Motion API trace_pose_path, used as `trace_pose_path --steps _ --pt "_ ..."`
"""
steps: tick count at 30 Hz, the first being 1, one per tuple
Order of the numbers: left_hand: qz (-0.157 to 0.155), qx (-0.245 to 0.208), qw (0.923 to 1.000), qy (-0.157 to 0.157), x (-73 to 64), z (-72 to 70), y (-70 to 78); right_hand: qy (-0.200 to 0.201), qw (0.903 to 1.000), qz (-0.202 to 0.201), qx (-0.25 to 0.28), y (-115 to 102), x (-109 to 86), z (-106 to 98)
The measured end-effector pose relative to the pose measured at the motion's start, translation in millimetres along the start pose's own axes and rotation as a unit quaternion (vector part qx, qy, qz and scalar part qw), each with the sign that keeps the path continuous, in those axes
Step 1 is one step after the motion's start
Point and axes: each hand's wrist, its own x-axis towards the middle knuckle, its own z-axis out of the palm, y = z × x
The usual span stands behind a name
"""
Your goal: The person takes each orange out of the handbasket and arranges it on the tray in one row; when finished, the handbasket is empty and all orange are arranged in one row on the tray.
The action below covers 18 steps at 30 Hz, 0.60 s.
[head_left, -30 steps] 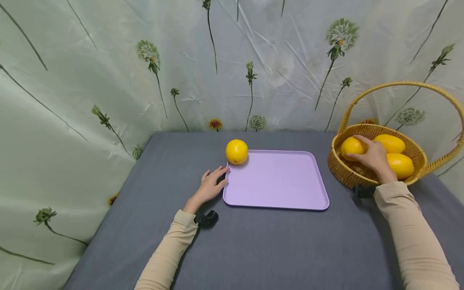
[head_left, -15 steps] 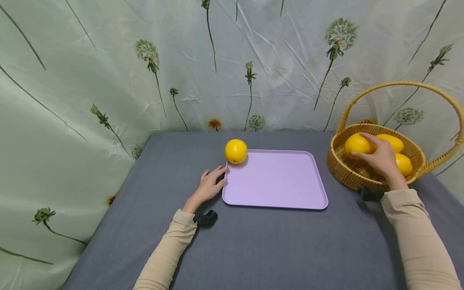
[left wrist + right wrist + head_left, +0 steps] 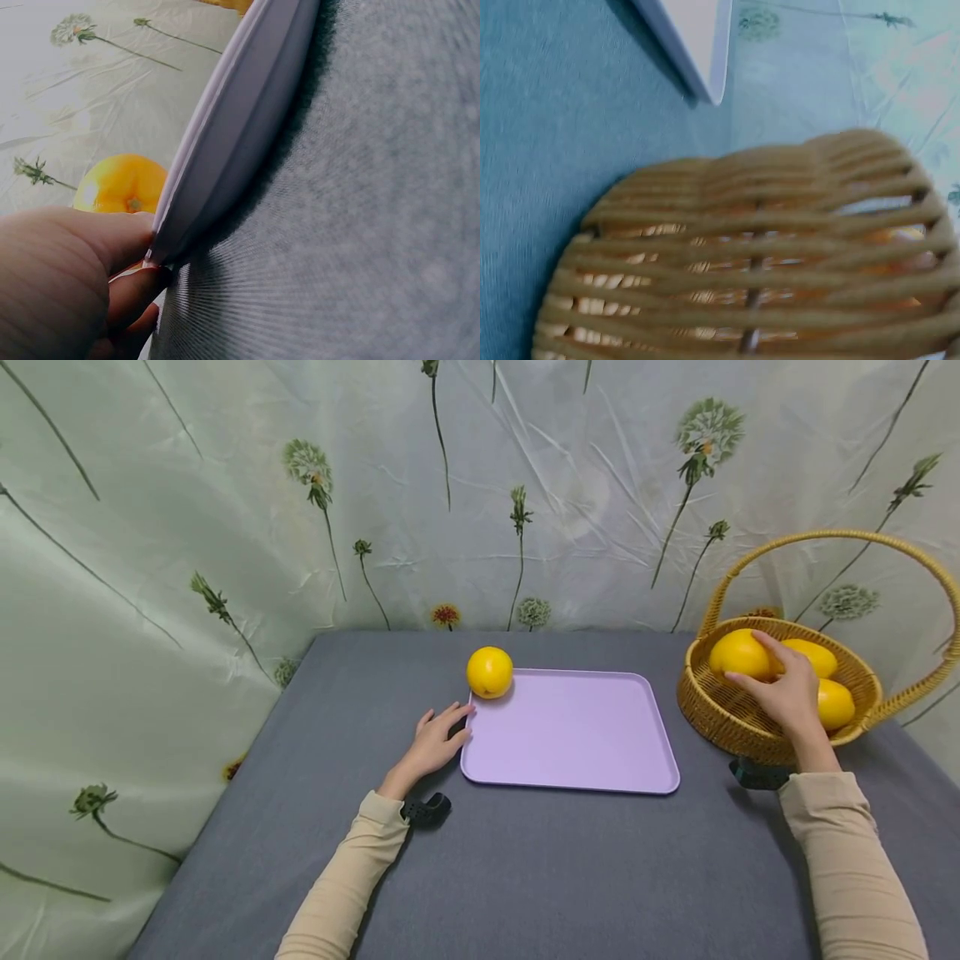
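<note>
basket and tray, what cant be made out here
Head view: left end of the rear fruit in the basket, behind the held fruit and right hand.
Right wrist view: right hand's grip, behind the basket's woven wall.
Left wrist view: part of the fruit at one corner of the tray, behind the left hand.

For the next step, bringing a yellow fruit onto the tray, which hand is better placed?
Probably the right hand: it grips a yellow fruit at the basket. The left hand, farther away, holds the purple tray.
</note>
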Motion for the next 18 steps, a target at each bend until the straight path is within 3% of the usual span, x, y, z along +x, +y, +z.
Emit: trace_pose_path --steps 18 --pt "0.002 0.005 1.0000 -0.007 1.1 -2.6 -0.8 0.029 0.9978 0.017 0.057 -31 -3.6 8"
